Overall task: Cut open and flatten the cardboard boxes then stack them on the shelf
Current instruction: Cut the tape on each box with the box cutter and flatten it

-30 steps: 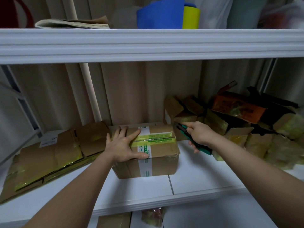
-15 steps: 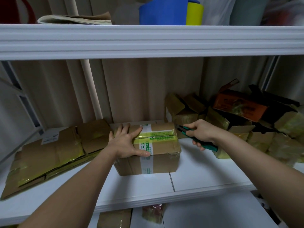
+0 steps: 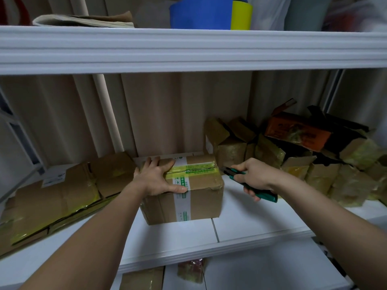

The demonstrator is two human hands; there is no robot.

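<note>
Since half a second ago, little changed: green cutter [image 3: 249,183] drawn slightly away from the box end, tip now just beside the top right edge of the sealed cardboard box [image 3: 188,191]; left hand still in the same place on the lid.

Left hand [image 3: 156,178] laid flat on the top left part of the box, fingers straight and spread toward the back edge, thumb stretched along the front edge and touching the white-green label band. Nothing gripped, only pressing down.

Right hand [image 3: 254,176] curled round the cutter handle, thumb on top, dark tip pointing left toward the yellow tape seam [image 3: 192,169] that runs along the lid. Cannot tell whether the blade touches the cardboard.

Under both hands, the white shelf [image 3: 257,218], with the box standing upright on it between the two forearms. To the left of the left hand, a flattened pile of cardboard [image 3: 52,197] with yellow tape, lying low on the same shelf. Behind and to the right of the right hand, a heap of unflattened boxes [image 3: 314,160], one orange, some wrapped in yellowish tape, leaning on each other. Above both hands, the upper shelf board [image 3: 188,49] with a blue and yellow container [image 3: 209,13].
</note>
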